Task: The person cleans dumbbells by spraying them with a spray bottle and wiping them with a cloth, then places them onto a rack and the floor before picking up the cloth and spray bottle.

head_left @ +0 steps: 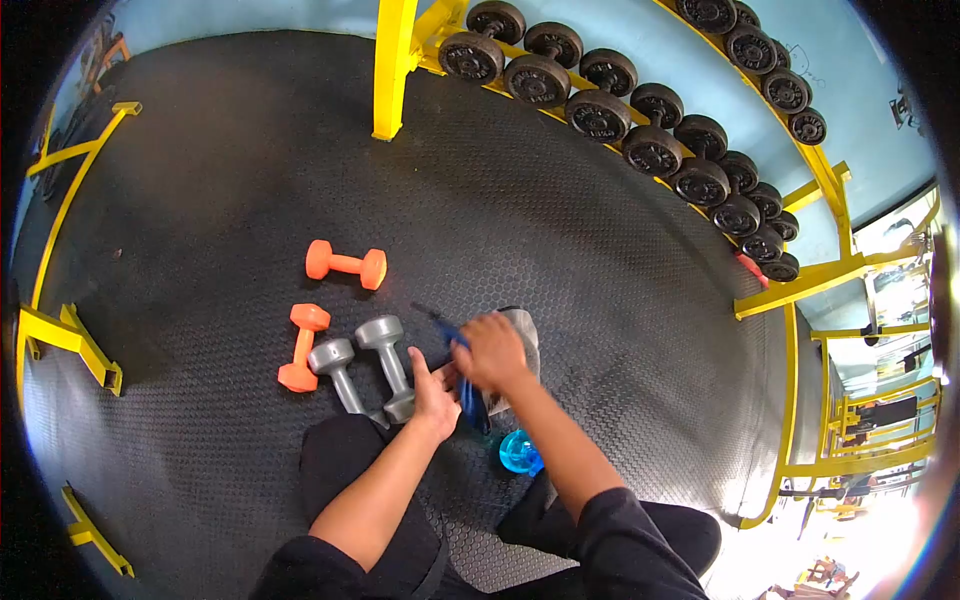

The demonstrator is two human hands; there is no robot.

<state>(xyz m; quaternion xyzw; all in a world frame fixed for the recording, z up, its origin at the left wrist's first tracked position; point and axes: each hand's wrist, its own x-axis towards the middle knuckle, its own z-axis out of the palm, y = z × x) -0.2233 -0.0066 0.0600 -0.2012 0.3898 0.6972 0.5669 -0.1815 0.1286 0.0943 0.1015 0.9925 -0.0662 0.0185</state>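
My left hand (435, 400) is at the lower middle, palm turned up with the thumb raised, its fingers against a blue strap-like item (468, 385). Over the upper part of that blue item is my right hand (490, 352), fingers curled round it. Behind both hands lies a grey cloth-like thing (524, 335), partly hidden. A grey dumbbell (392, 365) stands just left of my left hand, and a second grey dumbbell (340, 375) is beside it. Below my right hand is a translucent blue bottle (519, 452).
Two orange dumbbells, one (345, 265) further forward and one (303, 350) at the left, rest on the black mat floor (220, 200). A yellow rack (395, 80) with several black dumbbells (598, 115) spans the upper right. Yellow frames (65, 335) stand at the left.
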